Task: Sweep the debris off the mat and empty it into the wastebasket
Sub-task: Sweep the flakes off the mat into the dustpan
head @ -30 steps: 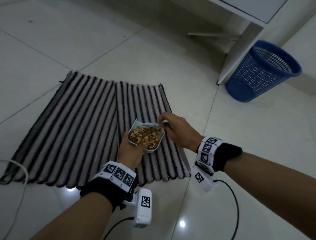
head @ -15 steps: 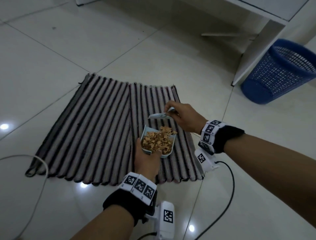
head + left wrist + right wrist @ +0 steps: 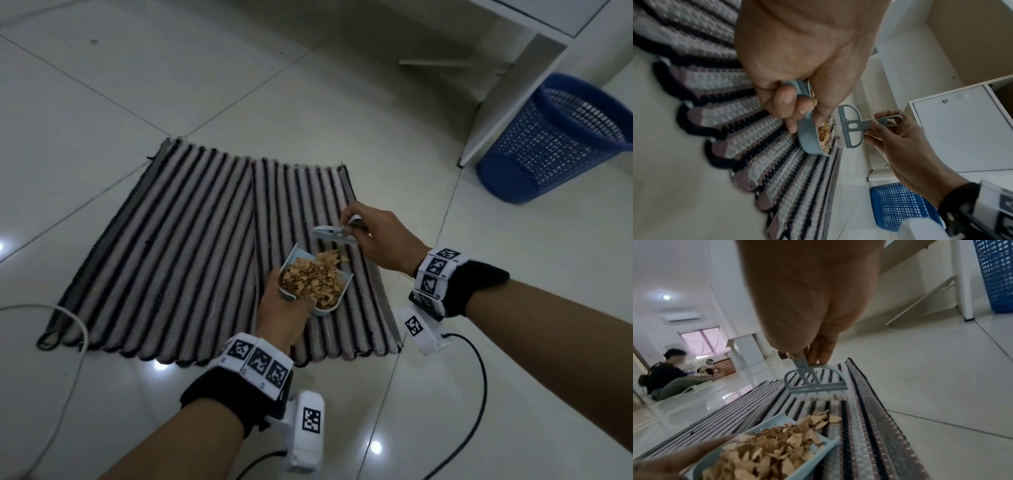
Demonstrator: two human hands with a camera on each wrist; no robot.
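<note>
The left hand [image 3: 281, 310] grips the handle of a small pale-blue plastic dustpan [image 3: 334, 301] heaped with tan flaky debris [image 3: 313, 279], low over the striped woven mat [image 3: 178, 246]. The right hand [image 3: 380, 240] pinches the handle of a little pale-blue brush [image 3: 330, 233] just beyond the pan. A blue mesh wastebasket [image 3: 548, 144] stands well apart on the white tiled floor [image 3: 513, 260].

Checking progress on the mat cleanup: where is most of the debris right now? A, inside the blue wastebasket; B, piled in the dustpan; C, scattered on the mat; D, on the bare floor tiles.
B: the tan flakes are heaped in the dustpan that the left hand holds over the mat.
</note>
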